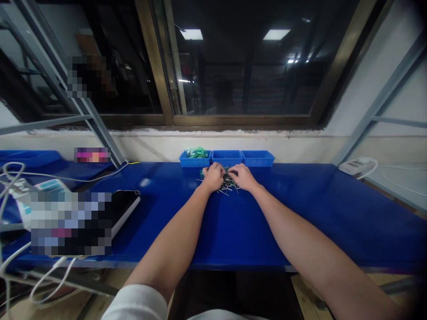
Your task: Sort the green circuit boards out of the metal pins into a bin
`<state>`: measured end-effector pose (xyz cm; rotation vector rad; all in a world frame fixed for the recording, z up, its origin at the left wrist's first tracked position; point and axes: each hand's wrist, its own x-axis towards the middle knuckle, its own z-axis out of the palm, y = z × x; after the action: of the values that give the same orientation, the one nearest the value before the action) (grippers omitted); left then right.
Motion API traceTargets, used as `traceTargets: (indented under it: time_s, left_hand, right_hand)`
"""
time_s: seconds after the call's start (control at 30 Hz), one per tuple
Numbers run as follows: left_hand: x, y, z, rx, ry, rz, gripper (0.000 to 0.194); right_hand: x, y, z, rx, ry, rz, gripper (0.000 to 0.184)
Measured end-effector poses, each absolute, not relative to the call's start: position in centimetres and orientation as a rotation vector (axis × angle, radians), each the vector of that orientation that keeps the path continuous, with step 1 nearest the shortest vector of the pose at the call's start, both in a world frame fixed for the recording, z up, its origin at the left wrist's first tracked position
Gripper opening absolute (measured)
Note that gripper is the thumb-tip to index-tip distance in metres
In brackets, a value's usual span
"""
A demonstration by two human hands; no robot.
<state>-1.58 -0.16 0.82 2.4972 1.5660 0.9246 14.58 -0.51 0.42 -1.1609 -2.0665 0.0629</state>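
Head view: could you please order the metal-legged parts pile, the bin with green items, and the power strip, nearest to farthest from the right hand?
From the right hand:
1. Parts pile, touching it.
2. Bin of green items, ahead-left.
3. White power strip, right.

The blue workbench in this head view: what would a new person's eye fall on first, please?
First the eye falls on the left hand and right hand, close together on a loose pile of small parts with thin metal leads at the middle of the bright blue workbench. Just behind them, along the wall, stand three blue plastic bins, and the leftmost holds green pieces. Above, a large dark window fills the view.
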Motion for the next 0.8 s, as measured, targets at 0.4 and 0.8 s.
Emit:
traceTargets:
  time_s: [0.4,0.8]
  left_hand:
    - [-1.4,-0.6,2.0,2.465,1.613,1.184,0.021]
    - [-1.5,-1.5,2.5,2.339,1.608,1.502,0.037]
  right_hand:
    - [14.3,-1.1,1.4,-0.898,-1.584,0.728,0.025]
    - [16.6,0.1,1.7,-1.033,-1.268,0.683,0.021]
